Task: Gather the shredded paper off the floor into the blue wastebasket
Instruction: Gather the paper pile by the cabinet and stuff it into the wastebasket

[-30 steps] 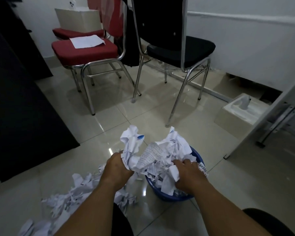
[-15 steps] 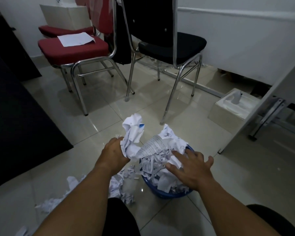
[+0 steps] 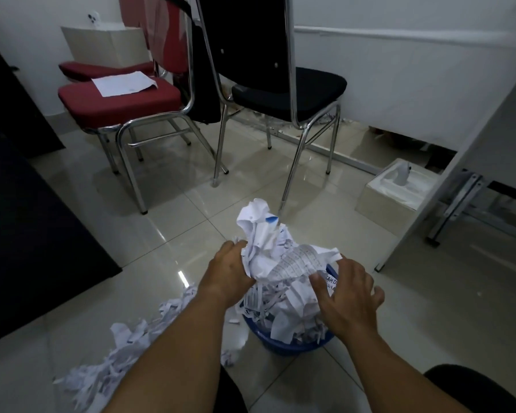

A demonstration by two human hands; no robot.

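Bare left hand (image 3: 227,275) and right hand (image 3: 349,302), bare forearms (image 3: 173,347), black trousers (image 3: 474,389) at the knees

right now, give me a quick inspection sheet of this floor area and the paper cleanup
surface: glossy tiled floor, dim light.
job's things: blue wastebasket filled above its rim by a paper heap; shredded paper lies on the floor to its left.
clutter: tissue box on the floor; loose sheet on the red chair.
grippers: left hand grips the paper heap's side; right hand open, fingers spread at the heap.
cables: nothing seen.
surroundings: black chair behind the basket, white wall, desk at right.
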